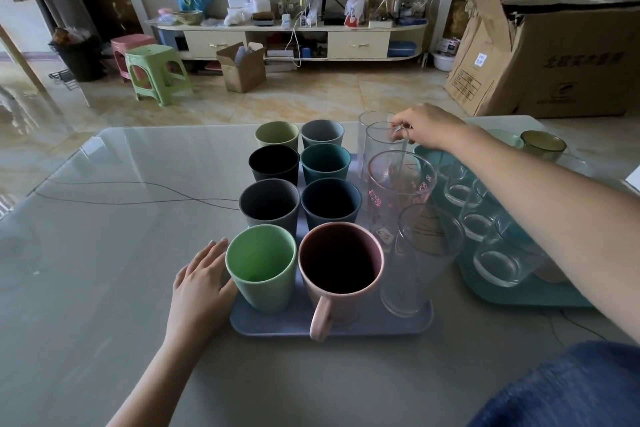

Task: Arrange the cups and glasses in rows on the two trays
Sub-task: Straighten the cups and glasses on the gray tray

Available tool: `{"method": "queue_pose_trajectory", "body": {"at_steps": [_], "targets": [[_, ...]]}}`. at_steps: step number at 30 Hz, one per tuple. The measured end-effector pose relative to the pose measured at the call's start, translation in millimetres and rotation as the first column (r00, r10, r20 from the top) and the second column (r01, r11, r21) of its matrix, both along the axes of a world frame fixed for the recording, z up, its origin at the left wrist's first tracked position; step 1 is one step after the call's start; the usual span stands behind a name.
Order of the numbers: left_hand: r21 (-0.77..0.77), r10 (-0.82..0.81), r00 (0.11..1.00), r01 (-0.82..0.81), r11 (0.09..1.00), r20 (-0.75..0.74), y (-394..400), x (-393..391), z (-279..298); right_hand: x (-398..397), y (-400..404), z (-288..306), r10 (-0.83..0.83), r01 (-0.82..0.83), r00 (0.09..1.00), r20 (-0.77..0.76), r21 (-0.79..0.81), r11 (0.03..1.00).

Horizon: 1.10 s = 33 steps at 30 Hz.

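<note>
Nearly done imo: blue tray (277,324) holds two rows of cups plus a row of tall glasses, teal tray (519,298) w/ short glasses. My right hand (427,126) pinches the rim of a far tall glass (382,146); left hand (201,282) flat, fingers straight, against the green cup (261,270). Olive cup (543,146) sits off-tray.

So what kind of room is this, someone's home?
Most likely a home living room: a low TV-style cabinet cluttered with routers and odds and ends, plastic stools on a tiled floor, and cardboard boxes beside the table.
</note>
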State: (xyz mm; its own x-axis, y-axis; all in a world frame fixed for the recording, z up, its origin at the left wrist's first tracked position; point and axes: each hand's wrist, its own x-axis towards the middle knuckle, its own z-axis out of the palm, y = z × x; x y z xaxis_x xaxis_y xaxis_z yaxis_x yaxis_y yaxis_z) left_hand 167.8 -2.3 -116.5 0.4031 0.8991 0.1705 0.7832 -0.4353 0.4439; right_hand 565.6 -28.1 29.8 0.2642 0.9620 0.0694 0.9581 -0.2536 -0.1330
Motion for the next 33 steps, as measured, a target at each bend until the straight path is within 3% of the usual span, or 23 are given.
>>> {"method": "queue_pose_trajectory", "body": {"at_steps": [8,13,17,23,29,33], "targets": [[-0.003,-0.004,1.000,0.004,1.000,-0.005,-0.9,-0.3,0.6,-2.2,-4.5,-4.6,-0.043,0.043,0.999,0.003,0.010,0.999],[0.001,-0.013,1.000,0.013,1.000,-0.018,-1.0,-0.9,-0.3,-6.0,-15.5,0.2,-0.114,0.130,0.978,-0.176,0.084,0.988],[-0.008,-0.010,0.999,0.010,1.000,-0.038,-0.1,-1.3,-1.0,-19.6,-50.9,5.6,-0.215,0.226,0.973,-0.078,0.189,0.956],[-0.013,-0.051,0.997,0.050,0.999,-0.065,-4.2,-1.6,1.1,-61.8,-147.8,8.5,-0.352,0.364,0.906,-0.237,0.010,0.931],[-0.031,-0.067,0.995,0.065,0.997,-0.070,-8.4,-2.0,5.9,-107.8,-215.0,-38.5,-0.549,0.387,0.688,-0.475,-0.400,0.831],[-0.044,-0.061,0.995,0.058,0.997,-0.077,-9.6,-1.9,7.9,-137.3,-212.4,-76.0,-0.585,0.329,0.569,-0.579,-0.491,0.806]]}}
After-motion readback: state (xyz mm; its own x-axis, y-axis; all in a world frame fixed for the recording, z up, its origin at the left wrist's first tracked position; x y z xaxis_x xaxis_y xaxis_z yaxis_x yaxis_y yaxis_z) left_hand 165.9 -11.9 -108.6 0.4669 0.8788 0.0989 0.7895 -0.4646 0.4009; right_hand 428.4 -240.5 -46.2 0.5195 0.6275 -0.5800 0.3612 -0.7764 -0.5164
